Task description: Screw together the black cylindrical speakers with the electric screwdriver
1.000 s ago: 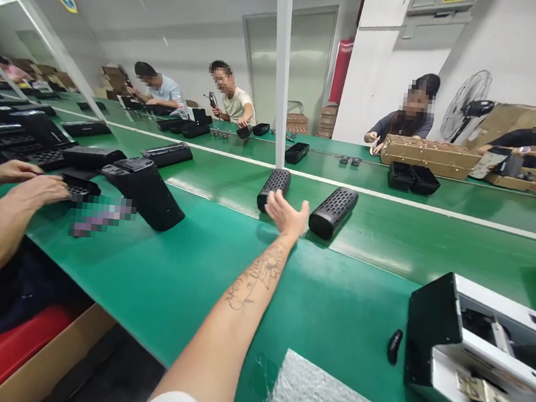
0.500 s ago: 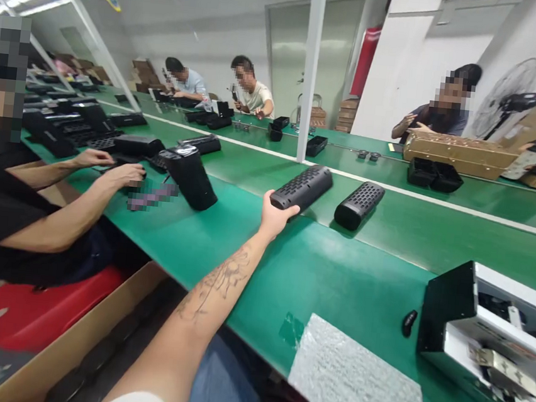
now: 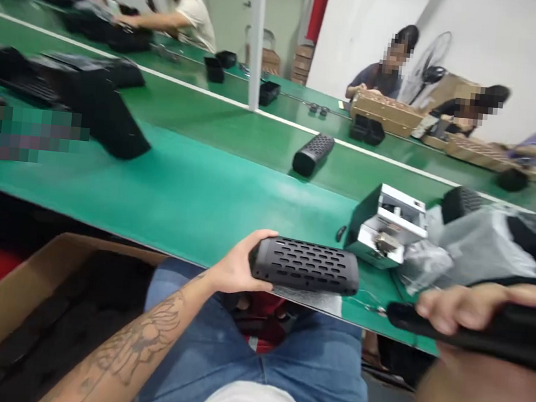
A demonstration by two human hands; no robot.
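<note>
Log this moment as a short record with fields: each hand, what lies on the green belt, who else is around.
left hand: grips one end of a black perforated speaker shell, held level at the belt's near edge
right hand: closed around a black bar, which is blurred
belt: green belt carries a second speaker shell and a white machine
beside the lap: cardboard box
people: person in a dark top and others sit across the belt

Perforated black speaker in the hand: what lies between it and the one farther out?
Head view: only bare green belt between the held speaker and the far speaker.
</note>
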